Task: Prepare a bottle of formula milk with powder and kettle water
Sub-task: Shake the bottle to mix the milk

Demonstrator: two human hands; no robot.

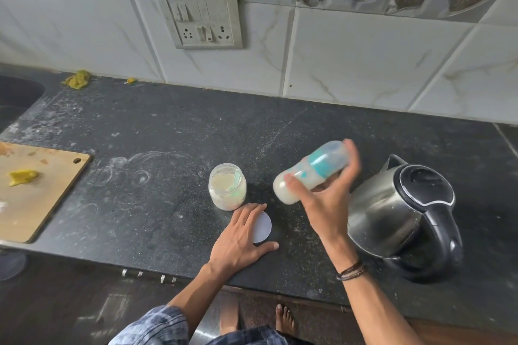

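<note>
Your right hand [322, 199] is wrapped round the bottle [314, 168], clamped mid-body. It's held tilted in the air over the counter [168, 134], toward the front edge, between the open powder jar [227, 186] and the kettle [378, 204]. Milky liquid sits in the low end. The blur reads as the shake step, and the mix looks nearly done. Your left hand [241, 235] lies flat on the jar's lid [265, 225] near the front edge, fingers straight, gripping nothing. Make sure the bottle top is tight, use short wrist flicks, stay clear of the kettle spout and the open jar, check for lumps at the base, then lid the jar
</note>
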